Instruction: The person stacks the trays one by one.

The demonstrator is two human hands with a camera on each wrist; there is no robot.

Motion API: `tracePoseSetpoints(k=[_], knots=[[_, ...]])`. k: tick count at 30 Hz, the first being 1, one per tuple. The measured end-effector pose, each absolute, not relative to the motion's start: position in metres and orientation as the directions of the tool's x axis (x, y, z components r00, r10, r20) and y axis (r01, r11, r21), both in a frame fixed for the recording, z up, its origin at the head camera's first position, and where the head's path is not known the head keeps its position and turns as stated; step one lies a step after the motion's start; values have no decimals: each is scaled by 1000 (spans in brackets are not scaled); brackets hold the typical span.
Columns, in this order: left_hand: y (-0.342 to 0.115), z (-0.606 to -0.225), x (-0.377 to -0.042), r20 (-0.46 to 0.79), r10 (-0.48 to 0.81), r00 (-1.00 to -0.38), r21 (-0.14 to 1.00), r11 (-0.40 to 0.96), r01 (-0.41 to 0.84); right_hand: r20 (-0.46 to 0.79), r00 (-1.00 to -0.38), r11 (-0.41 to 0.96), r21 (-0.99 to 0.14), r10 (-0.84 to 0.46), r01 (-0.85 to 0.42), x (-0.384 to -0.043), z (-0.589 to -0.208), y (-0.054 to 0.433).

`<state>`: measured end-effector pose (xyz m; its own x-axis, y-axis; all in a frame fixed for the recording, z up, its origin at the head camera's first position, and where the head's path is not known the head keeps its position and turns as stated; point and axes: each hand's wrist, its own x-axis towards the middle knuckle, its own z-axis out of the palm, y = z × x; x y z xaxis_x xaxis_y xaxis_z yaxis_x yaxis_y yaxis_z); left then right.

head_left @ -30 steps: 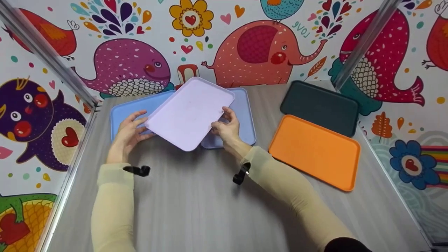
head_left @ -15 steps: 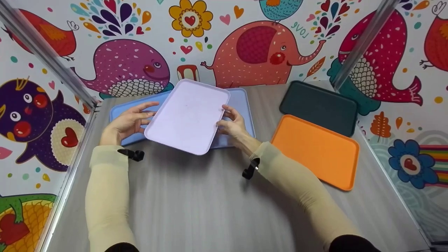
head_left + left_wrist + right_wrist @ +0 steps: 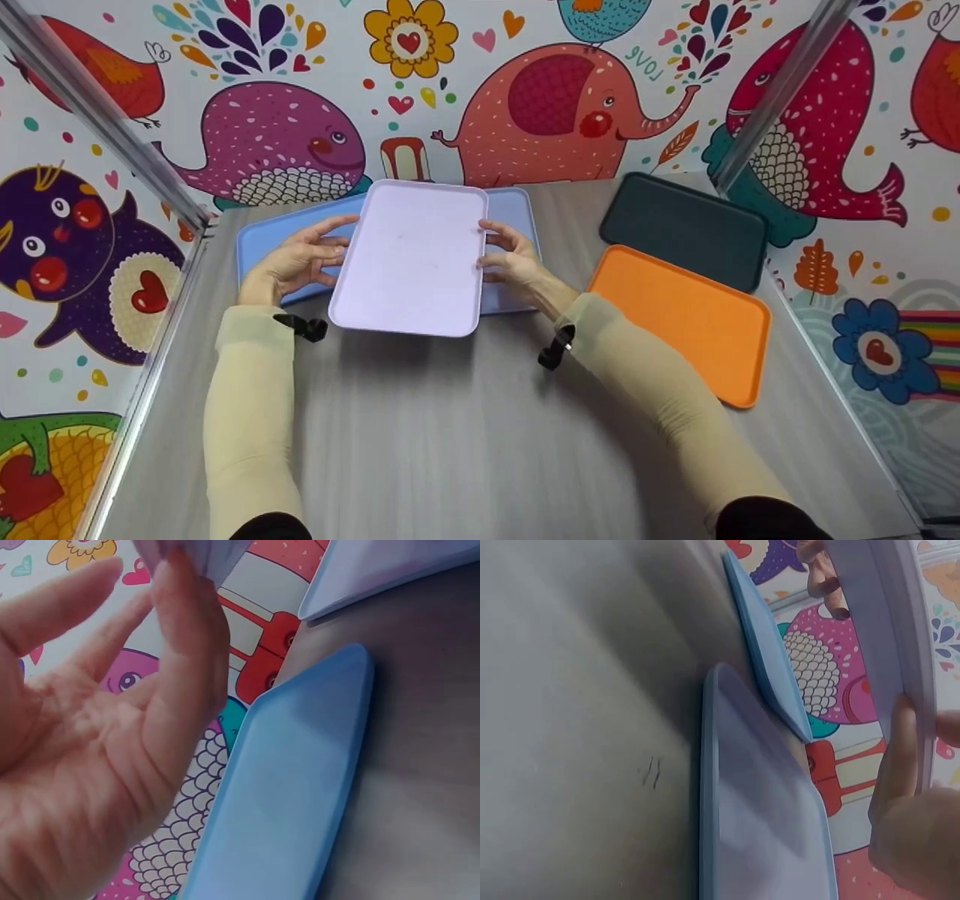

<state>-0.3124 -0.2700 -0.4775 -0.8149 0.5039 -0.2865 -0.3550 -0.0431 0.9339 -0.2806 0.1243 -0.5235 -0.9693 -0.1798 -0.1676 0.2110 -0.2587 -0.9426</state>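
A lavender tray (image 3: 412, 259) is held up off the table, its shadow falling below. My right hand (image 3: 517, 262) pinches its right edge; in the right wrist view a finger (image 3: 900, 750) lies along the underside with another digit on the opposite face. My left hand (image 3: 304, 259) is at the left edge, fingers spread and mostly straight. The left wrist view shows a fingertip touching the tray (image 3: 195, 559), another digit standing apart. Partly hidden behind lie a blue tray (image 3: 262, 244) at left and a periwinkle tray (image 3: 514, 217) at right.
To the right on the grey table (image 3: 442, 442), an orange tray (image 3: 682, 322) lies in front of a dark green tray (image 3: 686, 229). Walls with cartoon animals and metal frame posts (image 3: 787, 90) bound the table's back and sides.
The lavender tray has turned from a diagonal pose to nearly straight, its near edge swinging right. My right hand has shifted right with it; my left has moved up and to the right.
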Motion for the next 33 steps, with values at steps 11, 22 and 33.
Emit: tracePoseSetpoints(k=[11,22,33], knots=[[-260,-488,-309,-250,496,-831,947,-55,-318,-169,-958,-230,-947,-233,223,-285,-525,137],[-228,-497,-311,-276,411,-869,957,30,-289,-188,-956,-142,-965,-223,223,-303,-525,164],[-178,-510,-322,-254,318,-913,967,90,-238,-220,-967,6,-975,-129,221,-320,-521,200]])
